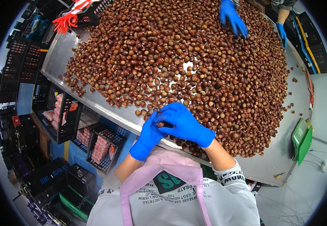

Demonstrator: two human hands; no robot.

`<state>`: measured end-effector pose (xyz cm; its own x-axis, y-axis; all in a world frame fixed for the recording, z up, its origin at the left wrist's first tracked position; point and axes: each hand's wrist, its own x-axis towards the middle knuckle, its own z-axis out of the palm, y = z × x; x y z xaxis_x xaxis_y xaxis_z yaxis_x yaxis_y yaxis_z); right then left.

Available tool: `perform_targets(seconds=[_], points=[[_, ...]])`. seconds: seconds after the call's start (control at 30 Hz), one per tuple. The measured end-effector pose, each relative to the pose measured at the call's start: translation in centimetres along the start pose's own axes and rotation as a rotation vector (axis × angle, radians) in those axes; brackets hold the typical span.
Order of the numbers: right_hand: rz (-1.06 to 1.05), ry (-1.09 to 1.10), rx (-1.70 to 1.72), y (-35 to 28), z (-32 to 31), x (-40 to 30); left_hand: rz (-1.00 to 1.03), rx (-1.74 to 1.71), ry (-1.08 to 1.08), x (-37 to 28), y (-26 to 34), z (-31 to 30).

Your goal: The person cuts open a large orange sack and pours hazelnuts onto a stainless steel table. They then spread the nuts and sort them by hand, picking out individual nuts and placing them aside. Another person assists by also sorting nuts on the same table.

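Both my hands wear blue gloves and meet at the near edge of a metal table (115, 115) heaped with loose brown chestnuts (141, 56). A single chestnut (160, 124) shows between them. My right hand (182, 123) curls over it, with fingertips and thumb on either side. The fingers of my left hand (149, 135) rise against it from the left. What else lies inside the cupped hands is hidden. More chestnuts lie just beyond my knuckles and under my right wrist.
Across the heap, another person's gloved hand (232, 18) reaches over the nuts; their other glove (281, 35) is by the far edge. A green scale (300, 138) stands right. Red net bags (67, 21) lie far left. Black crates (64, 121) with packed goods stand left, below table height.
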<state>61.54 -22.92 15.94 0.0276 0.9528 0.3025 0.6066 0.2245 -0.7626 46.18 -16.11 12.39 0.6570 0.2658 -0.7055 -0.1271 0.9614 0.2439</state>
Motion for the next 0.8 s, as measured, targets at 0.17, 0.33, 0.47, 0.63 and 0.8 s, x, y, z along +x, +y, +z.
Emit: perform_targets(seconds=[0.17,0.33,0.47,0.63,0.8], points=[[0.137,0.171,0.03,2.3,-1.3,3.6,-0.13,-0.048,-0.155,0.7,1.6,-3.7],[0.51,0.484,-0.026,9.5,-3.0,10.2,-0.191,0.21,-0.197,-0.4,3.9,-4.6],[0.598,0.454,-0.381,16.0,-3.3,13.8,-0.173,0.342,-0.115,-2.2,6.3,-4.2],[0.608,0.428,-0.433,17.5,-2.7,15.2,0.024,0.314,-0.151,-1.9,9.2,-6.2],[0.577,0.554,0.077,11.4,-1.4,14.0,0.064,0.399,-0.199,-0.8,12.4,-6.1]])
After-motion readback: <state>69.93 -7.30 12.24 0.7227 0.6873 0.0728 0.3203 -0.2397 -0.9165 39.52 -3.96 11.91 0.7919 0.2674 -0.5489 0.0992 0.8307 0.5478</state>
